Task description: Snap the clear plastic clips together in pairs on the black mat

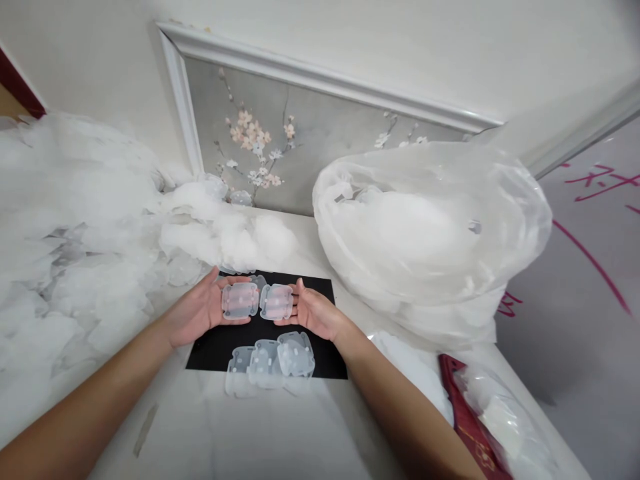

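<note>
Both hands are over a black mat, palms turned up. Across the fingers of my left hand (pixel 207 309) rests a translucent plastic piece (pixel 240 301), flat and squarish with rounded, notched edges and small holes. A similar translucent piece (pixel 277 302) lies on the fingers of my right hand (pixel 317 310). The two pieces are side by side, nearly touching. Nearer to me, several more such pieces (pixel 296 355) overlap in a row on the black mat (pixel 327 360) and the white table. Behind my left fingers another piece partly shows.
A big heap of translucent pieces (pixel 90 267) covers the left side. An open clear plastic bag (pixel 430 300) with white pieces stands at the back right. A dark red item (pixel 473 420) and clear wrapping (pixel 505 413) lie at the right edge. Behind stands a framed flower picture (pixel 310 153).
</note>
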`<action>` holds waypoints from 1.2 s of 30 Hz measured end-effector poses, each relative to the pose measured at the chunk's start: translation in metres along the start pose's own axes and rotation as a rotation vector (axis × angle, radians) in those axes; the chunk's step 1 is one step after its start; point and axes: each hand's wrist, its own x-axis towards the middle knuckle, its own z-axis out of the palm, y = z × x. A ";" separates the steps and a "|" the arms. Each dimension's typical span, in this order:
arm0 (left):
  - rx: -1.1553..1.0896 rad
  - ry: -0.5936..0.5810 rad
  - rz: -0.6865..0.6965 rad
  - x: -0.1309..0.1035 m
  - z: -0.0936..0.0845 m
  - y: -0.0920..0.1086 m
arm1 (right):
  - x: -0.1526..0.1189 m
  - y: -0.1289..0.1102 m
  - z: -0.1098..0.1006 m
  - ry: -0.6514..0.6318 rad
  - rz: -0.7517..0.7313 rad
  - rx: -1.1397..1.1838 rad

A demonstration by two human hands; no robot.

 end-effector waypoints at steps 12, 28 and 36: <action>0.032 -0.047 0.003 0.001 -0.001 -0.002 | -0.021 -0.019 -0.001 -0.291 -0.057 -0.427; 1.160 -0.606 -0.016 -0.033 0.027 0.005 | 0.037 0.002 0.014 0.023 -0.764 -1.619; 1.679 0.473 0.270 -0.025 -0.024 0.027 | 0.047 0.010 0.012 -0.020 -1.244 -1.901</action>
